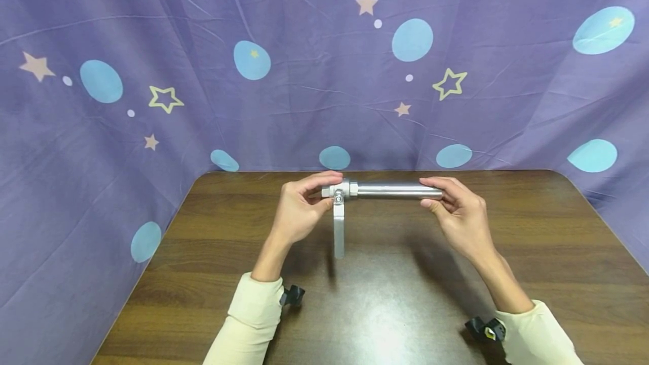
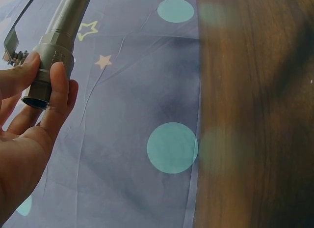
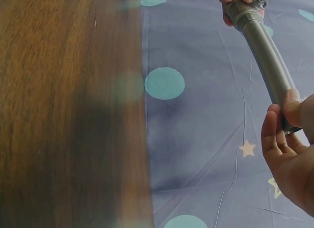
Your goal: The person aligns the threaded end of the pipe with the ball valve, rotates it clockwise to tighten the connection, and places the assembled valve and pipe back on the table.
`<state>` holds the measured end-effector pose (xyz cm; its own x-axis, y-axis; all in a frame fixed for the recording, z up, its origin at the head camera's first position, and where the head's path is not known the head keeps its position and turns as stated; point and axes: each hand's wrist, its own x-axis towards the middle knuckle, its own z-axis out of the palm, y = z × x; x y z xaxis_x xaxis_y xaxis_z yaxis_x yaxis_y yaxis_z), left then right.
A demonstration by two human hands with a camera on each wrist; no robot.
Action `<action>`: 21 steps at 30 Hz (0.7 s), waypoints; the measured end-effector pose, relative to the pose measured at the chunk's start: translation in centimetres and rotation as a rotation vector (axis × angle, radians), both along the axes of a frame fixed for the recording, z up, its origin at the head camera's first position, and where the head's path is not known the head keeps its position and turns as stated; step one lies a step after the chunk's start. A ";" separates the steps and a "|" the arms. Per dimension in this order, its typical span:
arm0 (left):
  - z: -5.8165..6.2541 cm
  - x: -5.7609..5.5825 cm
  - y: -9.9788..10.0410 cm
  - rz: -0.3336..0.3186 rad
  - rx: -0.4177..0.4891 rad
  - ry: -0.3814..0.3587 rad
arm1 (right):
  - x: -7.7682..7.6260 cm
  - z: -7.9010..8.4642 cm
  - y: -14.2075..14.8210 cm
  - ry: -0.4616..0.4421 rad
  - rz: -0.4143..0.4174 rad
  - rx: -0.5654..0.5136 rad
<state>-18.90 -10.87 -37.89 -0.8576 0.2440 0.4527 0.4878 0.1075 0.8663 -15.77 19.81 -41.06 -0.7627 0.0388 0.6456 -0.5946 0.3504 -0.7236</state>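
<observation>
A silver ball valve and a straight metal pipe are joined end to end and held level above the table. My left hand grips the valve body, thumb on the near side and fingers on the far side. The valve's flat lever handle points toward me. At the pipe's other end, my right hand pinches it between thumb and fingers. In the left wrist view, the open end of the valve faces the palm. The right wrist view shows the pipe running up to the valve.
Below the hands lies a brown wooden table with rounded far corners. A purple curtain with stars and blue dots hangs behind it and along the sides. Black wrist mounts sit at both sleeve cuffs.
</observation>
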 end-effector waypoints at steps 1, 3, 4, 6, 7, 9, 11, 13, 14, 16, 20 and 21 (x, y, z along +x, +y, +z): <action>0.0 0.0 0.0 -0.001 -0.001 -0.001 | 0.0 0.0 0.0 -0.002 -0.004 0.008; 0.0 0.0 0.0 -0.004 0.000 -0.003 | 0.0 0.0 0.0 -0.007 -0.023 0.033; 0.0 0.1 0.0 -0.007 0.002 -0.002 | 0.1 0.0 0.1 -0.011 -0.036 0.049; 0.1 0.1 0.0 -0.011 0.007 0.002 | 0.1 0.1 0.1 -0.022 -0.056 0.077; 0.1 0.1 0.0 -0.012 0.010 0.004 | 0.1 0.1 0.1 -0.028 -0.065 0.090; 0.1 0.1 -0.1 -0.015 0.014 0.010 | 0.1 0.1 0.2 -0.037 -0.078 0.109; 0.1 0.1 -0.1 -0.015 0.014 0.013 | 0.1 0.1 0.2 -0.045 -0.075 0.112; 0.1 0.1 -0.1 -0.016 0.012 0.014 | 0.1 0.1 0.2 -0.048 -0.075 0.115; 0.1 0.1 -0.1 -0.017 0.012 0.014 | 0.1 0.1 0.2 -0.049 -0.075 0.117; 0.1 0.1 -0.1 -0.018 0.011 0.014 | 0.1 0.1 0.2 -0.051 -0.072 0.120; 0.1 0.1 -0.1 -0.018 0.008 0.018 | 0.1 0.0 0.2 -0.052 -0.066 0.126; 0.1 0.0 -0.1 -0.017 0.007 0.020 | 0.1 0.0 0.2 -0.051 -0.066 0.128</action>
